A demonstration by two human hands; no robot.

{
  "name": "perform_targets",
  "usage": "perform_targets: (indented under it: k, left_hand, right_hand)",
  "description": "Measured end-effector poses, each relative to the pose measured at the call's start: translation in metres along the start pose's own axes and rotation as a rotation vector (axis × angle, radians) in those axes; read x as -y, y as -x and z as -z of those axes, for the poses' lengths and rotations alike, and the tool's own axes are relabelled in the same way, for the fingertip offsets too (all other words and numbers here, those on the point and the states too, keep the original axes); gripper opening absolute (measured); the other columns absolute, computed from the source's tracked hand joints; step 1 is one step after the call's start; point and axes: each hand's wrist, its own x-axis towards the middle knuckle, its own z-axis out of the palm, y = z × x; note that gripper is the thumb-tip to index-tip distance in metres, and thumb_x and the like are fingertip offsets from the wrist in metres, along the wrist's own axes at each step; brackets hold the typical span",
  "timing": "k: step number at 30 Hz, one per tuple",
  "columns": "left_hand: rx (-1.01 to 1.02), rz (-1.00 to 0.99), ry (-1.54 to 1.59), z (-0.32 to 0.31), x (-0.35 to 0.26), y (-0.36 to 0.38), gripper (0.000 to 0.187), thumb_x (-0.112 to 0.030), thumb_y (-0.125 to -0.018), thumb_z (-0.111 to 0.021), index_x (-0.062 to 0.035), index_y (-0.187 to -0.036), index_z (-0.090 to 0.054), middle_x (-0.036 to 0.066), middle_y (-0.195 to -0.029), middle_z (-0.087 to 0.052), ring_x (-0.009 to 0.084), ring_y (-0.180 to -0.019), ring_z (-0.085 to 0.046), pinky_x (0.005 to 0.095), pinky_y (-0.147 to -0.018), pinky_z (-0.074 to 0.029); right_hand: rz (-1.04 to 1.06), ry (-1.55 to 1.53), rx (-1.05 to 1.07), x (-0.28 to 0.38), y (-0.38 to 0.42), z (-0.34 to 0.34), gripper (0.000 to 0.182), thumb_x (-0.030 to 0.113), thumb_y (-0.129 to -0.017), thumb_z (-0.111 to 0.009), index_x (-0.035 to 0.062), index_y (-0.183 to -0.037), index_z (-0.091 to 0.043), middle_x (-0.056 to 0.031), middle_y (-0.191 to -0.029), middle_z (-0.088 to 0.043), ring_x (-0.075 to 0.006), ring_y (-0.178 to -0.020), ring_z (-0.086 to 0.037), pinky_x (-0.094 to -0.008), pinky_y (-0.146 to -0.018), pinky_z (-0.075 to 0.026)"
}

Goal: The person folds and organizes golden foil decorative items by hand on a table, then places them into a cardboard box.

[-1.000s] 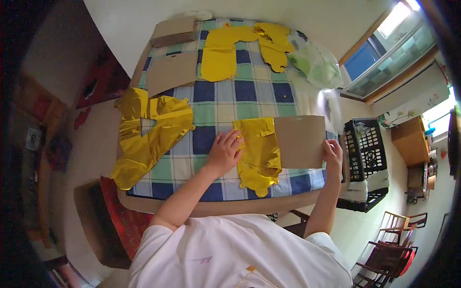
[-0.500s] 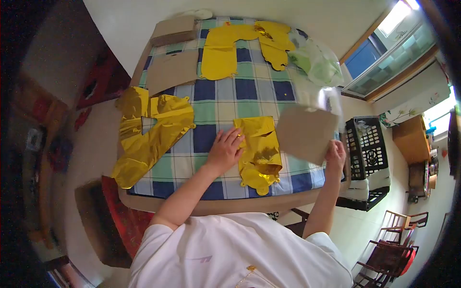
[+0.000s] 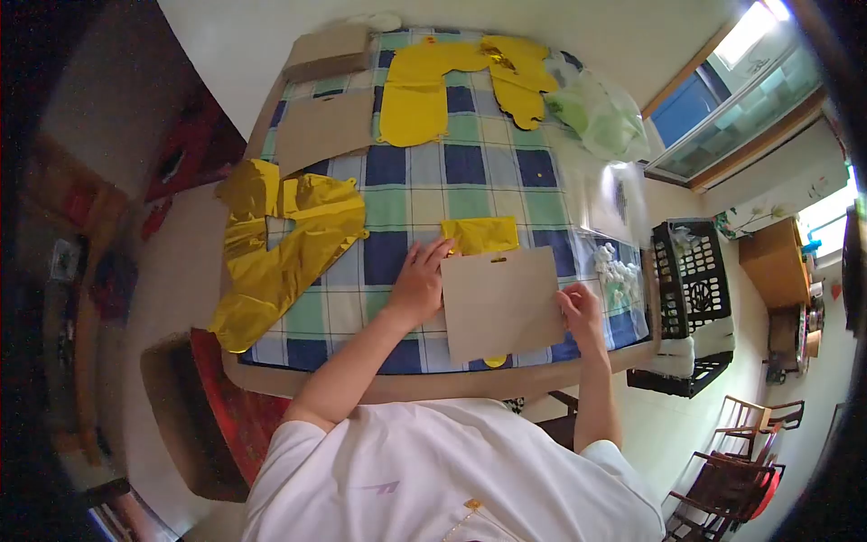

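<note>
our right hand (image 3: 582,314) grips the right edge of a brown cardboard sheet (image 3: 499,303), which lies on a folded gold foil balloon (image 3: 480,235) near the near edge of the checked tablecloth (image 3: 411,185). only the balloon's far strip and a small tab at the near side show past the sheet. our left hand (image 3: 418,285) lies flat, fingers spread, at the sheet's left edge, holding nothing. a larger gold balloon (image 3: 280,248) lies to the left, two yellow balloons (image 3: 452,77) at the far end.

White short-sleeved shirt, small gold chest emblem.
</note>
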Motion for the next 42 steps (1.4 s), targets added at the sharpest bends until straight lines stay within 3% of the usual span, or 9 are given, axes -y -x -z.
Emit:
perform_targets:
  k: [11, 19, 22, 25, 28, 31, 34, 38, 42]
  left_hand:
    - [-0.051, 0.179, 0.390, -0.006, 0.009, -0.004, 0.038, -0.024, -0.096, -0.045, -0.0058, -0.130, -0.048, 0.010, -0.131, -0.052, 0.0259, -0.127, -0.043, 0.0470, -0.108, -0.027]
    - [-0.055, 0.092, 0.301, -0.007, 0.009, -0.002, 0.042, -0.029, -0.090, -0.057, -0.0086, -0.127, -0.051, 0.010, -0.133, -0.051, 0.0265, -0.130, -0.040, 0.0492, -0.108, -0.026]
    - [-0.042, 0.069, 0.213, -0.007, 0.008, -0.003, 0.042, -0.028, -0.086, -0.062, -0.0089, -0.123, -0.053, 0.009, -0.133, -0.051, 0.0258, -0.131, -0.039, 0.0495, -0.108, -0.026]
    - [-0.038, 0.058, 0.195, -0.006, 0.008, -0.002, 0.040, -0.026, -0.084, -0.064, -0.0090, -0.119, -0.054, 0.009, -0.134, -0.050, 0.0254, -0.132, -0.038, 0.0497, -0.109, -0.026]
    - [-0.044, 0.053, 0.197, -0.008, 0.008, -0.002, 0.038, -0.025, -0.084, -0.064, -0.0090, -0.117, -0.055, 0.009, -0.133, -0.050, 0.0252, -0.132, -0.038, 0.0501, -0.109, -0.025]
    - [-0.063, 0.033, 0.170, -0.008, 0.007, -0.004, 0.034, -0.023, -0.084, -0.064, -0.0079, -0.114, -0.057, 0.009, -0.132, -0.051, 0.0257, -0.130, -0.041, 0.0481, -0.107, -0.029]
    - [-0.158, 0.077, 0.225, -0.003, 0.005, -0.008, 0.029, -0.019, -0.083, -0.063, -0.0058, -0.109, -0.059, 0.011, -0.127, -0.054, 0.0273, -0.122, -0.047, 0.0434, -0.102, -0.037]
    - [-0.370, -0.002, 0.192, 0.003, -0.009, -0.039, 0.025, -0.015, -0.082, -0.064, -0.0039, -0.104, -0.060, 0.015, -0.116, -0.059, 0.0320, -0.110, -0.054, 0.0408, -0.094, -0.044]
    - [-0.208, 0.139, 0.208, -0.016, 0.006, -0.072, 0.025, -0.017, -0.084, -0.062, -0.0042, -0.106, -0.061, 0.015, -0.111, -0.061, 0.0332, -0.104, -0.056, 0.0418, -0.090, -0.045]
  right_hand:
    - [-0.077, 0.104, 0.039, -0.015, 0.012, 0.001, 0.011, 0.010, -0.087, -0.063, 0.0037, -0.084, -0.055, 0.0007, -0.059, -0.054, -0.0050, -0.045, -0.044, -0.0222, -0.039, -0.031]
    - [-0.206, -0.018, 0.049, -0.008, 0.022, 0.001, 0.014, 0.011, -0.086, -0.067, 0.0045, -0.085, -0.054, -0.0012, -0.058, -0.053, -0.0092, -0.048, -0.045, -0.0271, -0.043, -0.037]
    - [-0.079, 0.394, -0.051, -0.006, 0.024, -0.010, 0.017, 0.013, -0.084, -0.068, 0.0036, -0.084, -0.054, -0.0064, -0.070, -0.059, -0.0166, -0.055, -0.052, -0.0336, -0.049, -0.042]
    - [0.258, 0.687, -0.239, 0.017, 0.032, -0.023, 0.016, 0.012, -0.082, -0.067, 0.0054, -0.093, -0.058, -0.0129, -0.101, -0.063, -0.0273, -0.081, -0.060, -0.0408, -0.070, -0.048]
    - [0.599, 0.657, -0.191, 0.036, 0.036, -0.045, 0.031, 0.015, -0.083, -0.065, 0.0111, -0.113, -0.059, -0.0140, -0.132, -0.050, -0.0314, -0.116, -0.051, -0.0465, -0.096, -0.041]
    - [0.633, 0.762, -0.025, 0.031, 0.042, -0.073, 0.045, 0.022, -0.087, -0.060, 0.0179, -0.131, -0.051, -0.0129, -0.143, -0.041, -0.0304, -0.133, -0.036, -0.0514, -0.109, -0.024]
    - [0.589, 0.955, 0.067, 0.012, 0.045, -0.098, 0.046, 0.029, -0.090, -0.055, 0.0197, -0.135, -0.048, -0.0119, -0.144, -0.040, -0.0291, -0.138, -0.030, -0.0552, -0.111, -0.019]
    - [0.578, 0.928, 0.058, 0.012, 0.048, -0.097, 0.047, 0.027, -0.091, -0.052, 0.0217, -0.137, -0.045, -0.0094, -0.144, -0.040, -0.0268, -0.137, -0.031, -0.0535, -0.112, -0.018]
    - [0.586, 0.923, 0.053, 0.009, 0.045, -0.097, 0.047, 0.023, -0.088, -0.055, 0.0201, -0.135, -0.049, -0.0115, -0.144, -0.040, -0.0289, -0.136, -0.033, -0.0521, -0.112, -0.019]
